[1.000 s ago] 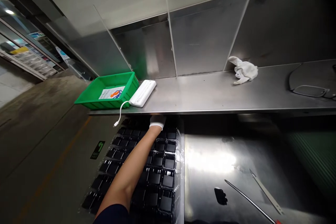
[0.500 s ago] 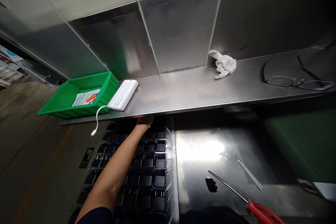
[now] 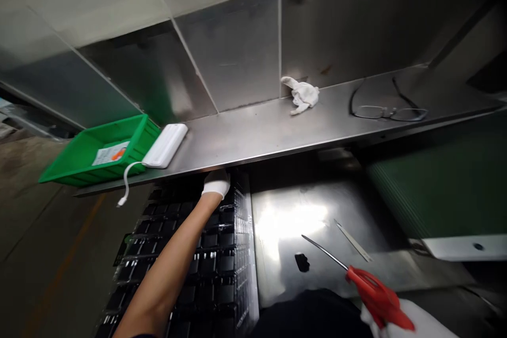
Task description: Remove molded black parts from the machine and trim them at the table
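Observation:
My left hand [image 3: 216, 184], in a white glove, reaches under the metal shelf over the far end of a tray stack [image 3: 209, 264] with black parts; its fingers are hidden in shadow. At the lower right, my right hand [image 3: 407, 322], also white-gloved, is closed on the red handle of a tool [image 3: 376, 293] with a long thin metal tip. That tip points up and left over the metal table [image 3: 277, 269]. A small black part [image 3: 302, 262] lies just below the tip. Slim tweezers [image 3: 354, 241] rest to the right of it.
On the metal shelf [image 3: 237, 140] are a green bin [image 3: 83, 171] with a printed card, a white power bank [image 3: 165, 146] with a dangling cable, a crumpled white glove [image 3: 304, 95] and eyeglasses [image 3: 390, 112]. A green panel with a white edge [image 3: 467, 248] stands right.
The view has shifted right. More of my left hand's glove shows below the shelf edge. My right hand has come into view on the red tool.

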The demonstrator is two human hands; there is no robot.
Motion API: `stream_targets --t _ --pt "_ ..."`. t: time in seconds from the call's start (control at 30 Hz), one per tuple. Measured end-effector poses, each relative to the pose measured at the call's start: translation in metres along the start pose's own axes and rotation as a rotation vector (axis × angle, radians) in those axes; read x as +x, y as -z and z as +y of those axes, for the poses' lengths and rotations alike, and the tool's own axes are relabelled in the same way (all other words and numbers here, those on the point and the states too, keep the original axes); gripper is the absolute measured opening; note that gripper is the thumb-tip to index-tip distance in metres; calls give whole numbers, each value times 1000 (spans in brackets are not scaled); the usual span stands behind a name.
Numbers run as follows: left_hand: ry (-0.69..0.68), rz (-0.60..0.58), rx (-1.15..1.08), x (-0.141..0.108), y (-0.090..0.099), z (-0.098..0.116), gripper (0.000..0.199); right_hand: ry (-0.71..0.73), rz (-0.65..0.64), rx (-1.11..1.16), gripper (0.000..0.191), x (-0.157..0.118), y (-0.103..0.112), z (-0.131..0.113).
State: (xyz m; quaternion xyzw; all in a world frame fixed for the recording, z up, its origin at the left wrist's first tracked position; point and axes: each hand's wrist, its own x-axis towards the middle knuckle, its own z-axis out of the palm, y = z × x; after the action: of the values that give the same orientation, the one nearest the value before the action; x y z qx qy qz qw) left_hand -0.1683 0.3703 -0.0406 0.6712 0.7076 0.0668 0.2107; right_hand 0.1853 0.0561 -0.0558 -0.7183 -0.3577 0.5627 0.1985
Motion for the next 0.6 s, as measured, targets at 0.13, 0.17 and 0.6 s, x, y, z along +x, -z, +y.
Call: stream_targets --t 0.13,0.17,0.6 --pt "-58 -239 -185 -94 -81 35 35 -122 -181 39 6 -12 12 13" --pt "-53 -305 -241 -122 -107 43 34 -133 -205 47 9 -13 16 17" --pt "250 -268 -1189 -225 -243 83 20 -210 -259 -75 19 5 47 18"
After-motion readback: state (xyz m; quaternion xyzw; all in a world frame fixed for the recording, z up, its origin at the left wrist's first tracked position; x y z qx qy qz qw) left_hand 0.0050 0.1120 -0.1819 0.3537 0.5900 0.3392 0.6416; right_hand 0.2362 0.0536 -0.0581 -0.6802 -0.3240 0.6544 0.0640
